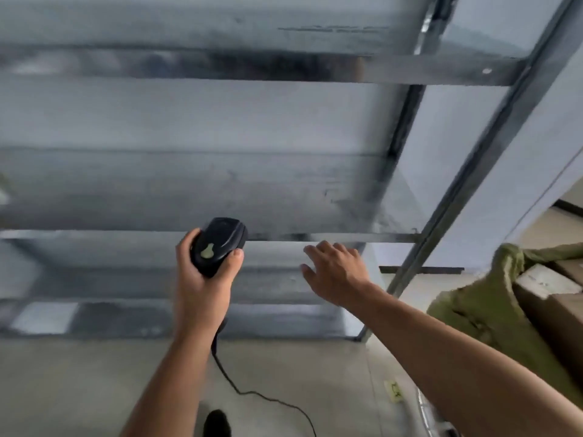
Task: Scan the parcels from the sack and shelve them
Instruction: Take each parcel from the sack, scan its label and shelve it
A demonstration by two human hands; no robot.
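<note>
My left hand point(202, 279) grips a black handheld barcode scanner point(219, 244), its head pointing up toward the grey metal shelving point(284, 238). A black cable point(252, 392) trails from the scanner down to the floor. My right hand point(336, 272) hovers with relaxed fingers, holding nothing, just in front of a shelf's front edge. At the right stands a green sack point(482, 310) with its mouth open. Brown cardboard parcels point(549, 294) show inside it. The picture is blurred by motion.
The metal rack has several bare-looking tiers and a slanted upright post point(467, 171) at its right end. Pale floor point(94, 389) lies below. A small yellow marker point(394, 391) is stuck on the floor near the sack. A dark shoe tip point(217, 421) shows at the bottom.
</note>
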